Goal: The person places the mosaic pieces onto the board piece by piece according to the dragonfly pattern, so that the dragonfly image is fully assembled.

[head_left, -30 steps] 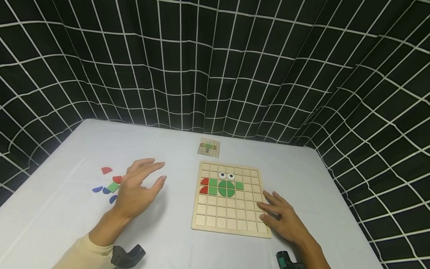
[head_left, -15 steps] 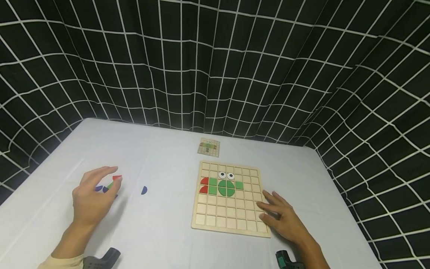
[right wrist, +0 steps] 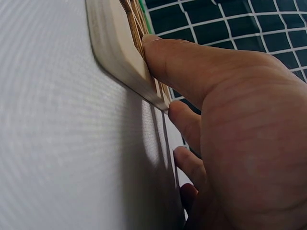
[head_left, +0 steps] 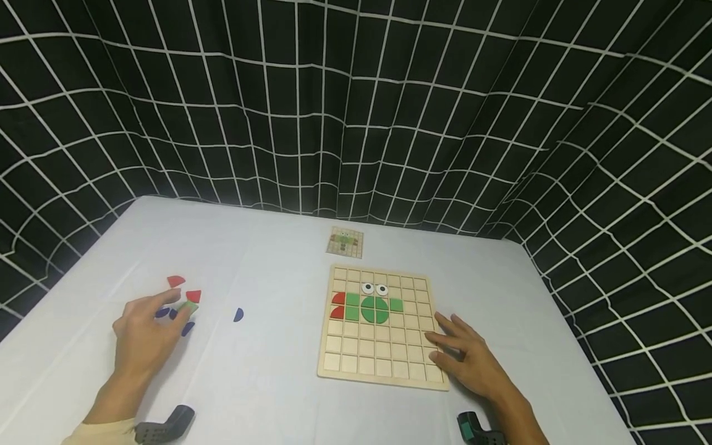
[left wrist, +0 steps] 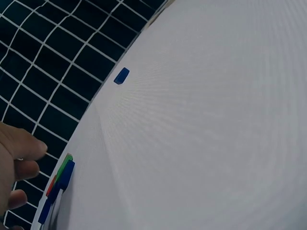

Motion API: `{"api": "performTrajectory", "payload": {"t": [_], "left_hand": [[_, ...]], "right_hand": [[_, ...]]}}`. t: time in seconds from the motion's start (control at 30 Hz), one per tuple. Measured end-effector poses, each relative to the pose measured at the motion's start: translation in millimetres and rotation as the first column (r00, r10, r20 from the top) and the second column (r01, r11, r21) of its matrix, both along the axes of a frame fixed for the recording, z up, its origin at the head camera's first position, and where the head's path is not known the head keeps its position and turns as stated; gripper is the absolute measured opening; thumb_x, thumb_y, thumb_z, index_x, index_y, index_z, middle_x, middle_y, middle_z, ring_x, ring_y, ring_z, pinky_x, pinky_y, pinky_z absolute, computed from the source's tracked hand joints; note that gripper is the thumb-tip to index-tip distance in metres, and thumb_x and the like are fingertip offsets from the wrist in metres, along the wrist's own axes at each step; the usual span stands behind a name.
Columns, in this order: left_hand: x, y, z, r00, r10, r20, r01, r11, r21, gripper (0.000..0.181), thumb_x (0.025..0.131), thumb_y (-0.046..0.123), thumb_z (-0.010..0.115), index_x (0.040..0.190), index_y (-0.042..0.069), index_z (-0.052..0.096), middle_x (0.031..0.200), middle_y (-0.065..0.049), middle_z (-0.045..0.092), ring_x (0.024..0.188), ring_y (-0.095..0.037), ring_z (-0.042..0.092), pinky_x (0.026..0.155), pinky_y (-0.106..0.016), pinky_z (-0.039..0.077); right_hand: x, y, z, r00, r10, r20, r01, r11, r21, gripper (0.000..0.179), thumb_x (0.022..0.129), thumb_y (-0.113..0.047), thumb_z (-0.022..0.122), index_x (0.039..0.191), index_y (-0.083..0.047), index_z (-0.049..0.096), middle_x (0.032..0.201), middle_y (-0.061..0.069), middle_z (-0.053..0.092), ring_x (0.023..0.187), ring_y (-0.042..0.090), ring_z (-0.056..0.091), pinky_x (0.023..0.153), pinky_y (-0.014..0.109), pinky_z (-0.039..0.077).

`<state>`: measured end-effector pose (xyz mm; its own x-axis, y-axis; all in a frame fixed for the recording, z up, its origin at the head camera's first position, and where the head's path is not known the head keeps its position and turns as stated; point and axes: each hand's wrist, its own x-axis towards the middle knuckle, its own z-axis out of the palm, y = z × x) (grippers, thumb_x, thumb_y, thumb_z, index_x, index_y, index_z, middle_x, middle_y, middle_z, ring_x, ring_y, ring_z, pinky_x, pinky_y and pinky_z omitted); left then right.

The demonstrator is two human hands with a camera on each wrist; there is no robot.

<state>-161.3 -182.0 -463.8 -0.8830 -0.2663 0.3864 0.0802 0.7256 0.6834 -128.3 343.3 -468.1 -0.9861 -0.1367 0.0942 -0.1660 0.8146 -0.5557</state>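
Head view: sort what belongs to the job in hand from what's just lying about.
Belongs:
board, touched by the right hand
set pieces on it
loose pieces near the left hand
card, probably, since its picture resembles the board's layout

Just there:
cloth
curtain
black wrist gear, worn rather than lying about

Left forearm (head_left: 114,395) slanting up from lower left; left hand (head_left: 143,330) pointing away from body, fingers curving loosely, thumb and index tips standing apart. Right forearm (head_left: 520,417) angling in from lower right; right hand (head_left: 473,361) showing its back, fingers pointing up-left, sitting slightly apart.
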Motion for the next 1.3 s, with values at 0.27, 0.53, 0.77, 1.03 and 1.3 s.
{"api": "performTrajectory", "payload": {"t": [0.27, 0.53, 0.77, 1.03, 1.3], "left_hand": [[-4.7, -2.2, -7.6, 0.995, 0.010, 0.104, -0.003, 0.998, -0.068, 0.038, 0.079, 0.006, 0.070, 0.116, 0.001, 0.063, 0.111, -0.026, 0.065, 0.113, -0.046, 0.044, 0.085, -0.063, 0.022], [-5.1, -1.5, -4.9, 0.990, -0.012, 0.142, 0.020, 0.998, -0.060, 0.038, 0.082, 0.006, 0.069, 0.119, 0.002, 0.062, 0.117, -0.027, 0.060, 0.118, -0.048, 0.042, 0.090, -0.065, 0.018], [-1.0, -1.6, -2.6, 0.983, 0.002, 0.181, 0.011, 0.998, -0.070, 0.043, 0.081, 0.008, 0.070, 0.122, 0.000, 0.060, 0.111, -0.027, 0.064, 0.114, -0.049, 0.042, 0.086, -0.066, 0.019], [-0.4, 0.7, -2.7, 0.995, 0.001, 0.099, 0.006, 0.998, -0.066, 0.040, 0.080, 0.003, 0.070, 0.119, -0.003, 0.061, 0.107, -0.028, 0.065, 0.113, -0.047, 0.046, 0.097, -0.064, 0.020], [0.4, 9.5, -2.0, 0.990, -0.045, -0.134, 0.038, 0.998, -0.052, 0.036, 0.071, -0.004, 0.076, 0.106, -0.003, 0.068, 0.103, -0.025, 0.068, 0.103, -0.045, 0.060, 0.101, -0.028, 0.040]], "right_hand": [[0.3, 0.3, 1.2, 1.000, -0.003, 0.004, 0.003, 1.000, -0.009, 0.039, 0.081, -0.041, 0.072, 0.114, -0.020, 0.071, 0.147, 0.005, 0.045, 0.140, 0.044, 0.024, 0.102, 0.073, 0.018], [1.7, 0.1, 0.5, 1.000, -0.001, 0.015, 0.002, 1.000, -0.026, 0.039, 0.081, -0.041, 0.073, 0.115, -0.021, 0.071, 0.147, 0.006, 0.045, 0.141, 0.043, 0.023, 0.103, 0.073, 0.016], [3.0, -0.9, -0.2, 1.000, 0.007, 0.021, -0.006, 0.999, -0.049, 0.038, 0.082, -0.041, 0.072, 0.115, -0.022, 0.071, 0.148, 0.005, 0.044, 0.141, 0.044, 0.023, 0.102, 0.074, 0.017], [0.4, -0.8, 0.8, 1.000, 0.009, 0.009, -0.009, 1.000, -0.019, 0.038, 0.082, -0.041, 0.071, 0.116, -0.023, 0.070, 0.148, 0.005, 0.044, 0.141, 0.043, 0.023, 0.103, 0.073, 0.016], [-0.4, -1.2, 1.3, 1.000, -0.001, 0.016, 0.001, 1.000, -0.005, 0.039, 0.082, -0.042, 0.071, 0.115, -0.021, 0.071, 0.147, 0.005, 0.045, 0.141, 0.043, 0.023, 0.103, 0.073, 0.016]]}}
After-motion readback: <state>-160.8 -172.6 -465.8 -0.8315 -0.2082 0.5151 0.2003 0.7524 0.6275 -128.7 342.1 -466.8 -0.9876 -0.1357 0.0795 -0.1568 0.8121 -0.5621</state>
